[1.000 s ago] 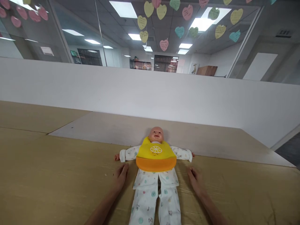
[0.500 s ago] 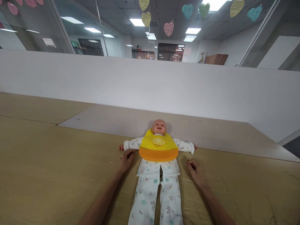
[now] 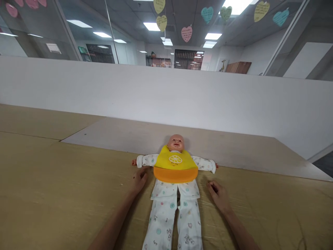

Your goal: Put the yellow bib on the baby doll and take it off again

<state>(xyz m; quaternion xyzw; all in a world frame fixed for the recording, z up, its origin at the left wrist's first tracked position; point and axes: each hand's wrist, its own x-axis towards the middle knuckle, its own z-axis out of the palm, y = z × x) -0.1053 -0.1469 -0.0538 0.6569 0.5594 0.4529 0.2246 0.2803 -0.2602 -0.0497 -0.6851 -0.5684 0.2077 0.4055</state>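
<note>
A baby doll [image 3: 169,205] lies on its back on a tan table [image 3: 52,180], its arms spread and its legs toward me. It wears white pyjamas with small coloured prints. A yellow and orange bib [image 3: 175,165] with a citrus-slice motif covers its chest. My left hand [image 3: 139,180] rests loosely curled on the table, beside the doll's waist, with its fingertips near the doll's left-of-view sleeve. My right hand [image 3: 218,195] lies on the table to the right of the pyjama top, apart from the doll, and holds nothing.
Beyond the doll, a pale board [image 3: 109,133] lies on the table against a low white wall [image 3: 156,97]. Above the wall are glass partitions [image 3: 91,34], and paper hearts [image 3: 186,34] hang from the ceiling. An office room lies further back.
My left hand has moved up alongside the doll's waist, and my right hand has shifted slightly toward the doll's shoulder. The view has tilted, raising the doll in the picture.
</note>
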